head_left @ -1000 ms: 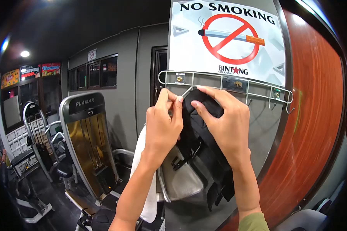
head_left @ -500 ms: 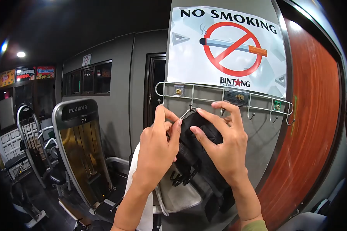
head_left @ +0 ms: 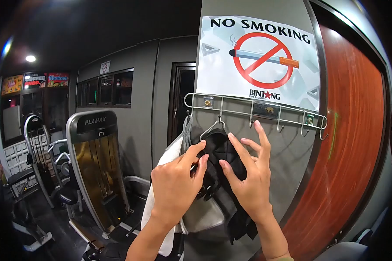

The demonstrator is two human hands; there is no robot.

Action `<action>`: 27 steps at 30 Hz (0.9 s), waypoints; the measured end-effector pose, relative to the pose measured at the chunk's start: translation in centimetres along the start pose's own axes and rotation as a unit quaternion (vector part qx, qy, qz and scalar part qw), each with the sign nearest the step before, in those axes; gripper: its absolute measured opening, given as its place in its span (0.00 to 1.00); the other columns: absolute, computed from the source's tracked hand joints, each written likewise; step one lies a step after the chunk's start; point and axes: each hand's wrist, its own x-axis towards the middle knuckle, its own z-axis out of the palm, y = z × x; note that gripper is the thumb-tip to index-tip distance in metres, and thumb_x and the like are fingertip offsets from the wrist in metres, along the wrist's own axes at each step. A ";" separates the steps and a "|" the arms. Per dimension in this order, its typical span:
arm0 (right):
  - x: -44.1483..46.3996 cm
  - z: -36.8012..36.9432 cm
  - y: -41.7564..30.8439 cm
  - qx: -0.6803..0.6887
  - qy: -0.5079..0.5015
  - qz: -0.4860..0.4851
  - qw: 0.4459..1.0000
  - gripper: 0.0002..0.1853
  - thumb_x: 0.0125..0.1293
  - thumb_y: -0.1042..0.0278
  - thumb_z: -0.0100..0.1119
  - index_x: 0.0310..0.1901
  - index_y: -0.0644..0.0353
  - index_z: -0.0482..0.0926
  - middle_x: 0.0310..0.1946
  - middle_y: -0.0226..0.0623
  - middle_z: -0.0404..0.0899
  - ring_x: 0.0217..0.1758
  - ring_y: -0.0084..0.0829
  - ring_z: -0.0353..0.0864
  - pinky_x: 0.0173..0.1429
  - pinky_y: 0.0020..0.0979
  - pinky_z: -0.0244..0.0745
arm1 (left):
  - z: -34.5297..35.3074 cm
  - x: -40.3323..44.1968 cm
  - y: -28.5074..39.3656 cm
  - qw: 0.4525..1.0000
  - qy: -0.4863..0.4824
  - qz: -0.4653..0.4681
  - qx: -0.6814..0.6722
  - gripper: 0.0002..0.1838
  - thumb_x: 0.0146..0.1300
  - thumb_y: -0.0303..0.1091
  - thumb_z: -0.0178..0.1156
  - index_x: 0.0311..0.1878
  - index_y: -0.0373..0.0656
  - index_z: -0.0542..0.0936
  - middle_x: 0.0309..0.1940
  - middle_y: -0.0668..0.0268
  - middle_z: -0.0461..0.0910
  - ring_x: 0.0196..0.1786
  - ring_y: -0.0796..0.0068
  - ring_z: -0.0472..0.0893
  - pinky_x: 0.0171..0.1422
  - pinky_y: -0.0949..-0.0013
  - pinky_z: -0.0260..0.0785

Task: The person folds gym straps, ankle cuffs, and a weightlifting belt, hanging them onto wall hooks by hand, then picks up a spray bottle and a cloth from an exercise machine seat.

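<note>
Black fabric item (head_left: pixel 218 150) hung below the wire rack (head_left: pixel 236 99), long axis sloping down and slightly right, between my half-curled left hand (head_left: pixel 176 185) and wider-spread right hand (head_left: pixel 251 185), similarly near; neither visibly gripped it.

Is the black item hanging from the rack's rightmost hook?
No, the black item hangs from the second hook from left on the rack.

A ceiling lamp (head_left: pixel 30 58) glows; dark edges bend
</note>
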 end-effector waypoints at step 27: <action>-18.8 4.9 -9.5 0.315 -0.225 0.076 0.919 0.18 0.59 0.75 0.67 0.53 0.56 0.85 0.58 0.43 0.80 0.65 0.45 0.79 0.66 0.42 0.77 | -14.3 -16.7 -4.5 0.952 -0.112 -0.264 -0.102 0.09 0.62 0.25 0.65 0.45 0.38 0.86 0.37 0.64 0.87 0.36 0.80 0.81 0.44 0.75 0.71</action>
